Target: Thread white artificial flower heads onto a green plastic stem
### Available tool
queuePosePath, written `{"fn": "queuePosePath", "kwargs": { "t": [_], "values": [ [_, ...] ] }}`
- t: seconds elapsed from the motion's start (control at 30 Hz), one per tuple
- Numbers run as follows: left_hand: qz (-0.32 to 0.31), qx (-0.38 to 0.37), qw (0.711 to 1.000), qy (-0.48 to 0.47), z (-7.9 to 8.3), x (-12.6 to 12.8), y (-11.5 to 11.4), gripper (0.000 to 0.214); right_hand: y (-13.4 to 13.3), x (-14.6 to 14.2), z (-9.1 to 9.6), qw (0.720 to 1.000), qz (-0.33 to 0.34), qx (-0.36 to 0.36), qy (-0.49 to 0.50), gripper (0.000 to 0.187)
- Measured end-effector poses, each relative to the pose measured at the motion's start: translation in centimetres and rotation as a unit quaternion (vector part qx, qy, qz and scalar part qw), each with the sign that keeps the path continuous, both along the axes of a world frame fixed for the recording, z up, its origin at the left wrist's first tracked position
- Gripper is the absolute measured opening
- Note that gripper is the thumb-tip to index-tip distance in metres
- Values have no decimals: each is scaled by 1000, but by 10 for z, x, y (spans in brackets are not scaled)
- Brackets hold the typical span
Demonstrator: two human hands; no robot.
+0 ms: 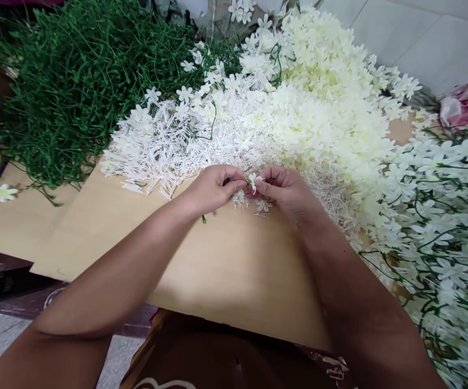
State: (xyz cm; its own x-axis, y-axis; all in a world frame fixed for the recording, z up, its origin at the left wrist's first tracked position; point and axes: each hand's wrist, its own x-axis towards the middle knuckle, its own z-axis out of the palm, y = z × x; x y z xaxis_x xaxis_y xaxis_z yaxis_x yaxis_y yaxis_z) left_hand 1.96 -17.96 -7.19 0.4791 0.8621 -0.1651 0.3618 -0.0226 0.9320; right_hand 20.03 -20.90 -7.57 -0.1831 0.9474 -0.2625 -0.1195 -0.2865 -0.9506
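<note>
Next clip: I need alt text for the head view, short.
Two bare hands, left hand and right hand, meet over a tan board, pinching a small white flower between them. Heaps of white flowers and green stems lie behind.

Small white artificial flower (pixel 253 180), plastic, several narrow petals, pinched between the fingertips of both hands above the far edge of the board; petals face up and slightly right. Thin green plastic stem (pixel 248 184) meets the flower's base on its left side; only a short bit shows between the fingers. A green tip (pixel 203 219) pokes out below the left hand, just over the board; whether it is the same stem cannot be told.
</note>
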Motion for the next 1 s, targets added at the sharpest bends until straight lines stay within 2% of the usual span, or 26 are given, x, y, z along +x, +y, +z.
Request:
{"fn": "queuePosePath", "kwargs": {
  "t": [0.2, 0.33, 0.5, 0.7, 0.9, 1.0],
  "values": [
    [-23, 36, 997, 56, 7, 0, -1, 19, 0, 0, 1, 1000, -4, -12, 9, 48],
    [-32, 65, 996, 58, 4, 1, 0, 21, 0, -1, 3, 1000, -7, 1, -18, 49],
    [-32, 28, 998, 51, 0, 4, 1, 17, -1, -2, 1, 995, -11, 49, -85, 43],
    [-32, -22, 999, 4, 4, 4, 0, 18, -3, -5, 1, 994, -25, 80, -77, 44],
    [-36, -1, 999, 19, 7, 5, 1, 22, -4, -6, 0, 990, -23, 88, -112, 47],
    [-30, -14, 999, 19, 7, 7, 0, 21, -5, -8, -4, 985, -33, 103, -136, 46]
  ]
}}
